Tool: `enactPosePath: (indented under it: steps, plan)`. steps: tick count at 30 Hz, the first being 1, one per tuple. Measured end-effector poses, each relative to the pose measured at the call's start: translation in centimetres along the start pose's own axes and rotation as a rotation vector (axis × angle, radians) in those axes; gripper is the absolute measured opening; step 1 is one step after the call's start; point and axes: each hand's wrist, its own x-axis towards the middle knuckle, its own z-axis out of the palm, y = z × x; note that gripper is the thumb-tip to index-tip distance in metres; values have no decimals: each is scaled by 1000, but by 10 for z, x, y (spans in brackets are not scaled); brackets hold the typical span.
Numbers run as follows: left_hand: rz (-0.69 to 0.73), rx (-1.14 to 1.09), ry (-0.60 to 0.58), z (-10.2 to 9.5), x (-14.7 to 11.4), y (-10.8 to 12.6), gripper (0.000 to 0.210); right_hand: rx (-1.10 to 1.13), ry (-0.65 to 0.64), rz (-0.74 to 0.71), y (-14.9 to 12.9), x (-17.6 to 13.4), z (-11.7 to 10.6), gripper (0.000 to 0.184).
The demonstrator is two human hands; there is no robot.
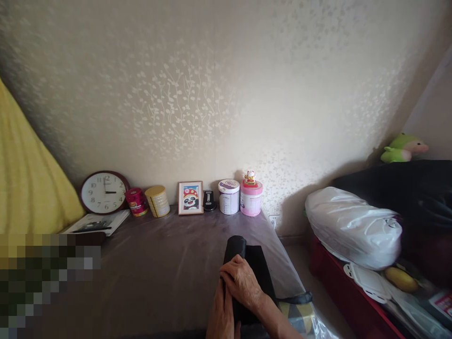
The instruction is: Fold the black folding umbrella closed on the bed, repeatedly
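A black cloth-like thing [259, 268], partly rolled along its left side, lies near the table's right edge; its exact kind I cannot make out. My right hand [244, 284] is closed over the rolled part, fingers bent across its top. Against the left side of the same roll presses my left hand [222, 313], its fingers together and pointing forward, touching the right fingertips. Both palms are hidden. A dark strap-like piece [296, 298] sticks out to the right, over a yellow and grey patterned cloth [298, 314].
On the grey-brown covered table [158, 268], along the wall, stand a clock [102, 195], a red tin [136, 202], a yellow tin [157, 201], a panda picture [190, 197] and two white tubs. A white bag [353, 226] rests on a red box [335, 278] at right.
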Motion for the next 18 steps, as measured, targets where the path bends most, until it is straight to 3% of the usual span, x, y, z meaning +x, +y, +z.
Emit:
enactPosePath:
  steps: [3, 6, 12, 18]
  plan:
    - [-39, -58, -41, 4, 0, -1, 79, 33, 31, -88, 10, 0, 6, 23]
    - [-65, -142, -100, 0, 0, -1, 80, 35, 48, -87, 24, 11, 13, 25]
    - [-109, -200, -181, -14, -1, -2, 92, -10, 43, -28, 45, 42, 20, 27]
    - [-121, -188, -201, -20, -3, 1, 92, -128, 182, 135, 60, 57, 15, 27]
